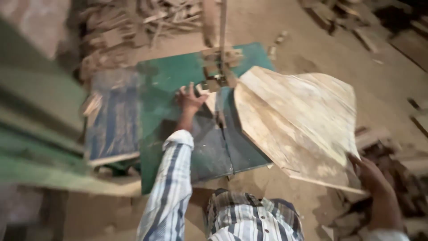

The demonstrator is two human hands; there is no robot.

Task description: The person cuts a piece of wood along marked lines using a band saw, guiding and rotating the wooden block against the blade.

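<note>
plywood sheet (296,118) on saw table (178,76), right of blade (221,85); scrap pile (129,27) behind.

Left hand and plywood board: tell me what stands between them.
In the head view, the saw's upright blade and guide stand between the left hand and the plywood board on the green table.

Green saw table (178,76), pale plywood (294,116), striped sleeve (171,183), prob. blue-white.

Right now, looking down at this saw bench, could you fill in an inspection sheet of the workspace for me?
Surface: green saw table, dusty.
Job's things: curved plywood panel overhanging the table's right edge, by the upright blade.
Clutter: wood offcuts piled behind.
Hands: left hand open near the blade; right hand grips the panel's edge.
Cables: nothing seen.
Surroundings: sawdust floor, green machine frame.
</note>
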